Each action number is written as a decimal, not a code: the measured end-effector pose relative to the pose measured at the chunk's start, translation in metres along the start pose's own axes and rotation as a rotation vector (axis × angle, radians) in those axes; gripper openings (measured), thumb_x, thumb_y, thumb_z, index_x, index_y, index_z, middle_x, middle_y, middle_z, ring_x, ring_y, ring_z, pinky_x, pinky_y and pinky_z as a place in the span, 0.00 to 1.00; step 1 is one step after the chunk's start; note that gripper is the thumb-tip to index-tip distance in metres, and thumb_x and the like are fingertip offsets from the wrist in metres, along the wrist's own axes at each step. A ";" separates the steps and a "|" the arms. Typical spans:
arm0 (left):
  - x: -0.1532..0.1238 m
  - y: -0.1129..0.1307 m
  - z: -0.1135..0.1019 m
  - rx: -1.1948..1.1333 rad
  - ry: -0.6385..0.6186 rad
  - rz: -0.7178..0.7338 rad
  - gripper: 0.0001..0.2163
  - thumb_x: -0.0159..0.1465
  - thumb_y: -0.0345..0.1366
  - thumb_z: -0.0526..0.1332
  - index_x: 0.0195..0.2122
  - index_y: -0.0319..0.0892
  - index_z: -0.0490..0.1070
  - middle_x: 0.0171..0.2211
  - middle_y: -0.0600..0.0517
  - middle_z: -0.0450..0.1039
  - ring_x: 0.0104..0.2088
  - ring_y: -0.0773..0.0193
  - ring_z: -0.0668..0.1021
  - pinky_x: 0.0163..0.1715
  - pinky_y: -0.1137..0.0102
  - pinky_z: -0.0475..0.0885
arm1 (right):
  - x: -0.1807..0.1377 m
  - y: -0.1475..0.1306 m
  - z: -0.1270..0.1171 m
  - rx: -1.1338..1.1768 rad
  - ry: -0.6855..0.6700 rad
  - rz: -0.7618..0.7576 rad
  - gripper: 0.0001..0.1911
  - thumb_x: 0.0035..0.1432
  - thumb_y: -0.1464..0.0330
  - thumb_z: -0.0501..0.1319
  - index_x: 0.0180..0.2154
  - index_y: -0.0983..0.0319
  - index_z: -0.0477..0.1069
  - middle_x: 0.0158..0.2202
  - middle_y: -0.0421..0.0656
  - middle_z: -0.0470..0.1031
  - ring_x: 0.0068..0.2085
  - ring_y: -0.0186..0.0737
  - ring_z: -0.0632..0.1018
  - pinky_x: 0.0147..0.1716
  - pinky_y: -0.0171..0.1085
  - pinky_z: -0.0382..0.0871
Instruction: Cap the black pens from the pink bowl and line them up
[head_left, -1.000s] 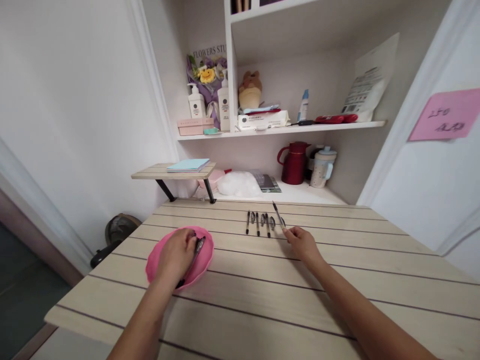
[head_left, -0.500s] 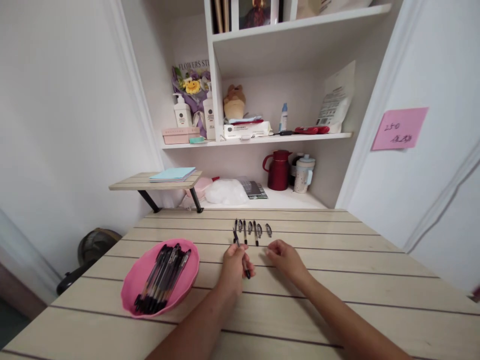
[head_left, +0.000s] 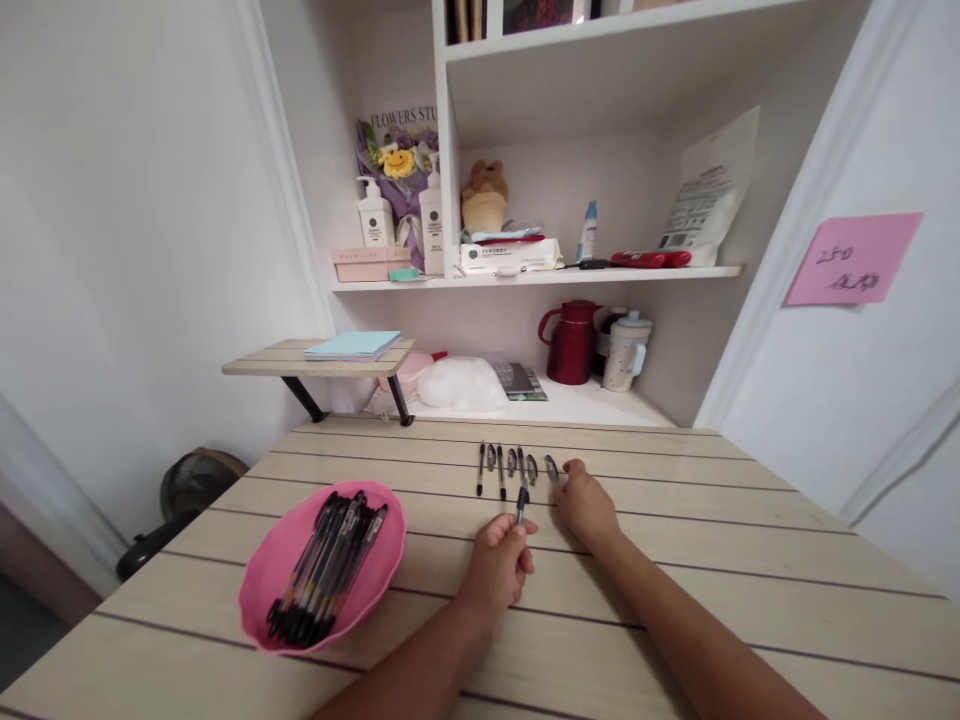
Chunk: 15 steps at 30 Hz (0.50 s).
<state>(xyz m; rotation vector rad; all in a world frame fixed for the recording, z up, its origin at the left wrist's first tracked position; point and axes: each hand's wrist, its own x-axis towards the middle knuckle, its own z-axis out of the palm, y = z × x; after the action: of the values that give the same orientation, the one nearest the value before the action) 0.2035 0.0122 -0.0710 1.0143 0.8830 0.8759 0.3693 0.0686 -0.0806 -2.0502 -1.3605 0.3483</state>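
My left hand (head_left: 496, 565) is closed around a pen (head_left: 521, 505), its dark end pointing up and away from me. Just beyond that end, a row of slim pens (head_left: 501, 473) lies on the wooden tabletop, with small black pen caps (head_left: 512, 462) between and beside them. My right hand (head_left: 589, 503) has its thumb and index finger drawn together at the rightmost pen cap (head_left: 551, 468). The fingers partly hide how firmly that cap is held. To the left stands a pink scalloped bowl (head_left: 251, 590) with a bundle of black pens (head_left: 326, 570) in it.
A small raised shelf (head_left: 255, 362) with light-blue paper (head_left: 354, 345) stands at the back left. Behind the tabletop, a white shelf unit holds a red jug (head_left: 571, 345), a speckled cup (head_left: 626, 355) and a white plastic bag (head_left: 463, 383).
My right hand has reached forward to the rightmost pen cap. My left hand has shifted right, with its pen turned away from the row's left end. The camera view has shifted slightly.
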 end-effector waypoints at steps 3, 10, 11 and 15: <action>0.000 -0.004 0.000 0.057 -0.037 0.029 0.15 0.53 0.45 0.56 0.35 0.38 0.65 0.13 0.62 0.58 0.09 0.79 0.51 0.11 0.78 0.41 | -0.012 0.010 -0.009 0.098 -0.037 0.001 0.13 0.47 0.73 0.56 0.38 0.65 0.68 0.31 0.50 0.74 0.36 0.44 0.73 0.32 0.36 0.60; -0.003 -0.009 0.000 0.235 -0.162 0.097 0.15 0.57 0.43 0.53 0.37 0.36 0.67 0.13 0.60 0.59 0.11 0.77 0.53 0.14 0.77 0.45 | -0.038 0.013 -0.034 0.821 -0.208 0.042 0.15 0.46 0.60 0.59 0.35 0.63 0.70 0.26 0.42 0.71 0.20 0.30 0.65 0.17 0.31 0.54; -0.003 -0.009 0.000 0.253 -0.167 0.098 0.15 0.57 0.43 0.53 0.36 0.36 0.68 0.13 0.60 0.59 0.11 0.77 0.53 0.14 0.77 0.45 | -0.041 0.011 -0.038 0.987 -0.228 0.053 0.16 0.43 0.60 0.62 0.34 0.63 0.70 0.27 0.42 0.71 0.19 0.29 0.64 0.16 0.31 0.53; -0.003 -0.009 -0.002 0.289 -0.163 0.101 0.14 0.56 0.43 0.53 0.36 0.36 0.68 0.14 0.59 0.60 0.13 0.76 0.55 0.15 0.77 0.47 | -0.047 0.004 -0.049 1.197 -0.265 0.057 0.19 0.38 0.60 0.67 0.33 0.63 0.71 0.27 0.41 0.70 0.19 0.26 0.61 0.16 0.30 0.50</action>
<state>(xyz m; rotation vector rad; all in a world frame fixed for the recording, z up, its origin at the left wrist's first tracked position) 0.2029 0.0077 -0.0798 1.3714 0.8403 0.7499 0.3784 0.0082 -0.0520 -1.0390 -0.8423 1.1553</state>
